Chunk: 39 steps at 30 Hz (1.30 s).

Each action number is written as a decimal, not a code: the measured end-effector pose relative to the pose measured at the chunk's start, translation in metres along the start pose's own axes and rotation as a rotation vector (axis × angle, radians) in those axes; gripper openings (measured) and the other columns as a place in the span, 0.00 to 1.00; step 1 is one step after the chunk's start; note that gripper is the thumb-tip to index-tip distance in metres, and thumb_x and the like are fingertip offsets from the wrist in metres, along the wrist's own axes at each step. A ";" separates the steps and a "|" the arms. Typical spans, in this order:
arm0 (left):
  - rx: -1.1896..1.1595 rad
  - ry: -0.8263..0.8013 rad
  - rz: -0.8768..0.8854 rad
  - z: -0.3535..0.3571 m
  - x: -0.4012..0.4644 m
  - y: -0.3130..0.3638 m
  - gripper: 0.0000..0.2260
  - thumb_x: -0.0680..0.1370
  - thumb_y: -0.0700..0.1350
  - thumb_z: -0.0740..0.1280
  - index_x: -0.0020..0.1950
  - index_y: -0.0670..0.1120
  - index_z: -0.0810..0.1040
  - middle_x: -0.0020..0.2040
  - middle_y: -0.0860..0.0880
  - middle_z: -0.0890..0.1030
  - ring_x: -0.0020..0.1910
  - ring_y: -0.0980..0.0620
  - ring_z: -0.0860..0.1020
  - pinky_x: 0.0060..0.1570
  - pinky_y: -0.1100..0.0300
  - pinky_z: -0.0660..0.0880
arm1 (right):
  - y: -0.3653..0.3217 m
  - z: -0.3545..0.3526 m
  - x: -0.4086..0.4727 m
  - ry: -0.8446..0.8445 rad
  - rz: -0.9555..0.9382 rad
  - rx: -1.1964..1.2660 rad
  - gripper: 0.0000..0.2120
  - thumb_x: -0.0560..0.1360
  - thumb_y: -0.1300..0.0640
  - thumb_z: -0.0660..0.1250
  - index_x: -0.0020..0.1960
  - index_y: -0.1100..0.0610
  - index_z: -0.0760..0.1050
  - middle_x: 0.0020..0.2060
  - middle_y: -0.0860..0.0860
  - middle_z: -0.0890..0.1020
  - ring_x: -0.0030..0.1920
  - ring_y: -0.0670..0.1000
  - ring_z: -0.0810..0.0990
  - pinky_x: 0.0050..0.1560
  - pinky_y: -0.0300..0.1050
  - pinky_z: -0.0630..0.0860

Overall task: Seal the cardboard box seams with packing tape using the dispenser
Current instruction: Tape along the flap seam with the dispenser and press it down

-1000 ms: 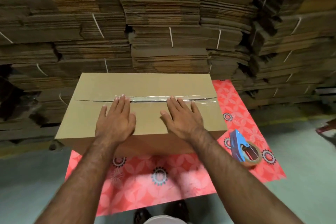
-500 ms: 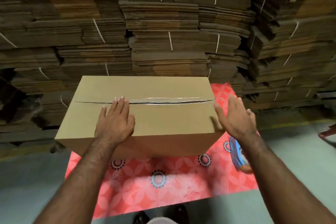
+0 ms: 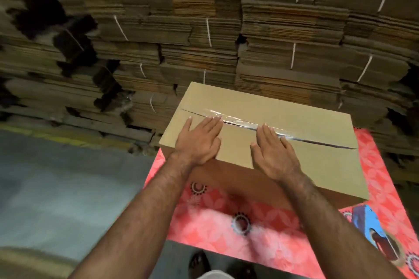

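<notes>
A closed cardboard box (image 3: pixel 322 165) sits on a red patterned mat, turned a little to the right. Shiny clear tape (image 3: pixel 240 120) runs along the middle part of its top seam. My left hand (image 3: pixel 199 140) lies flat on the box top with straight fingers reaching the seam. My right hand (image 3: pixel 272 152) lies flat beside it, fingertips touching the tape. The blue tape dispenser (image 3: pixel 371 226) with its brown roll rests on the mat at the lower right, apart from both hands.
The red mat (image 3: pixel 226 229) lies on a grey floor (image 3: pixel 56 188). Tall stacks of bundled flat cardboard (image 3: pixel 204 29) stand just behind the box. A yellow floor line (image 3: pixel 68 140) runs at the left. My feet show at the bottom edge.
My right hand has come back from the box's right end onto the top near the seam. The view has swung left, so the box now sits right of centre.
</notes>
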<state>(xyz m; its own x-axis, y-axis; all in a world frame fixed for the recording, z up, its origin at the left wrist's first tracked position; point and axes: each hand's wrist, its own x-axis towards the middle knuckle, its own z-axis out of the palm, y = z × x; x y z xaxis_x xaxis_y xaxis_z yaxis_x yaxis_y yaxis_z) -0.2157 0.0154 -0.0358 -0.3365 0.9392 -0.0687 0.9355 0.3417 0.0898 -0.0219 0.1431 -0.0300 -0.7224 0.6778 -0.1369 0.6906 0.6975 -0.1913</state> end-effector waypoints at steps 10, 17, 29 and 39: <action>-0.206 0.148 -0.322 -0.006 -0.004 -0.036 0.27 0.83 0.53 0.53 0.81 0.45 0.56 0.82 0.48 0.53 0.81 0.51 0.50 0.78 0.43 0.52 | -0.021 -0.012 0.005 -0.076 0.089 -0.019 0.31 0.83 0.45 0.46 0.82 0.58 0.49 0.81 0.52 0.50 0.80 0.49 0.47 0.78 0.58 0.46; -0.572 0.278 -0.456 -0.004 0.002 -0.056 0.24 0.81 0.50 0.54 0.76 0.43 0.67 0.78 0.45 0.65 0.76 0.44 0.65 0.74 0.48 0.62 | -0.147 -0.010 0.066 -0.099 -0.288 0.168 0.28 0.83 0.44 0.45 0.79 0.57 0.56 0.80 0.51 0.56 0.79 0.48 0.52 0.77 0.62 0.45; -0.314 0.215 -0.507 0.007 0.003 -0.052 0.21 0.84 0.50 0.52 0.77 0.51 0.57 0.81 0.52 0.58 0.69 0.41 0.72 0.62 0.38 0.72 | -0.025 0.000 0.027 -0.069 -0.059 0.060 0.30 0.83 0.44 0.40 0.82 0.54 0.45 0.81 0.48 0.46 0.80 0.46 0.44 0.79 0.52 0.40; -0.195 0.161 -0.599 -0.004 0.000 -0.040 0.20 0.85 0.52 0.50 0.77 0.53 0.59 0.81 0.56 0.56 0.69 0.39 0.72 0.61 0.38 0.69 | 0.081 -0.011 -0.019 0.007 0.144 0.051 0.30 0.82 0.44 0.42 0.82 0.53 0.47 0.81 0.46 0.47 0.80 0.44 0.45 0.79 0.55 0.41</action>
<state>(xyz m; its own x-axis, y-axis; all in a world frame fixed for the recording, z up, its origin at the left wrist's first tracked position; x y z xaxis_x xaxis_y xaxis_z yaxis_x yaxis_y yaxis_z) -0.2539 0.0021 -0.0357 -0.8199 0.5724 -0.0148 0.5493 0.7936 0.2617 0.0484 0.1891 -0.0325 -0.6156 0.7716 -0.1599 0.7843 0.5803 -0.2193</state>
